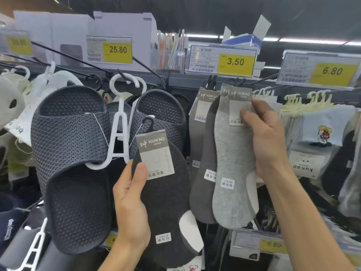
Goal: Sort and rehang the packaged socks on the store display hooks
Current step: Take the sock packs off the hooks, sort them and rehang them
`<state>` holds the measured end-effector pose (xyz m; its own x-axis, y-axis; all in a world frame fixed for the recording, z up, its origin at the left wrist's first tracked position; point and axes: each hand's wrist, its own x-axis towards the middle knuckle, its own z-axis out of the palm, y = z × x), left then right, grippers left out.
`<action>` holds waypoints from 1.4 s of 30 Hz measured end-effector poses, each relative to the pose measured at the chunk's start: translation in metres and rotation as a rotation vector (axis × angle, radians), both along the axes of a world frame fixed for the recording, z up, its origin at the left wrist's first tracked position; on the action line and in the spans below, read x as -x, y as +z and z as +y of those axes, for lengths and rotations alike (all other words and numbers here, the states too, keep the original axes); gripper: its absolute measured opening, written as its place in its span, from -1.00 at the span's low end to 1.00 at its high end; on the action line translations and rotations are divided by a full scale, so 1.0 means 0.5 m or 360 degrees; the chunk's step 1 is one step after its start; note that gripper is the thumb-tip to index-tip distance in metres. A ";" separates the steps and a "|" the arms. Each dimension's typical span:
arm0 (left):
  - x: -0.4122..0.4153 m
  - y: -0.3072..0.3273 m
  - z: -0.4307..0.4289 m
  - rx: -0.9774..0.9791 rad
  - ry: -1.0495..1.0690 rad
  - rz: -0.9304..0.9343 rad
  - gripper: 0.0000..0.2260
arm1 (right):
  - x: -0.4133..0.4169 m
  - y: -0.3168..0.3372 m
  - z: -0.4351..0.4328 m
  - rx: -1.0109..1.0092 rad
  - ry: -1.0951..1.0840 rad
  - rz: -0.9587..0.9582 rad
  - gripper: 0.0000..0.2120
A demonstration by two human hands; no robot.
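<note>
My left hand (130, 202) rises from the bottom edge, forearm upright, palm turned toward the rack. Its grip is pinched on a dark sock pack (166, 202): thumb pressed flat on the front beside the paper label, fingers hidden behind. The pack hangs free of the hooks, held in front of the navy slippers (70, 153), its small black hanger hook sticking up unattached.

My right hand (267, 139) reaches up and leftward from the lower right, wrist bent. Its grip is closed on a light grey sock pack (232, 163), thumb on the card label near the top, fingers wrapped behind the edge. That pack sits at the display hook (241, 82) below the 3.50 price tag (221, 59); whether it is fully threaded on I cannot tell. A darker grey sock pack (205, 173) hangs just beside it, overlapped.

The socks are flat, fine-knit, oval no-show shapes. The slippers are rubbery with a dimpled mesh texture, clipped on a white plastic hanger (119, 124).
</note>
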<state>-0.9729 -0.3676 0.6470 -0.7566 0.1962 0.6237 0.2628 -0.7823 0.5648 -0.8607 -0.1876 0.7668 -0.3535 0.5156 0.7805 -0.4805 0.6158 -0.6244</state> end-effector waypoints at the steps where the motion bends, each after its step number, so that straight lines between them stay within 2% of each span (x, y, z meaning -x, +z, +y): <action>1: 0.000 0.002 -0.003 -0.0010 0.0012 0.0001 -0.74 | 0.003 0.005 0.000 -0.0025 -0.0033 -0.0008 -0.73; 6: 0.005 0.000 -0.016 -0.0035 0.0052 0.0002 -0.66 | 0.019 0.018 0.007 -0.0093 -0.0209 -0.0055 -0.66; 15: 0.001 0.002 -0.012 -0.0027 0.0018 0.0053 -0.68 | 0.044 0.016 -0.002 -0.0257 -0.0328 -0.0126 -0.65; 21: 0.000 -0.001 -0.004 0.0037 -0.0008 0.0061 -0.76 | 0.060 0.021 0.000 -0.0375 -0.0444 -0.0205 -0.60; 26: 0.002 -0.001 0.000 0.0061 -0.0026 0.0045 -0.71 | 0.069 0.006 0.009 -0.0471 -0.0521 -0.0291 -0.57; 36: -0.002 0.003 -0.003 0.0072 -0.0032 0.0051 -0.71 | 0.059 -0.023 0.007 -0.0560 -0.0595 -0.0364 -0.51; 42: -0.025 0.009 0.010 0.0125 -0.0044 0.0174 -0.73 | 0.072 -0.037 -0.005 -0.0514 -0.0639 -0.0282 -0.56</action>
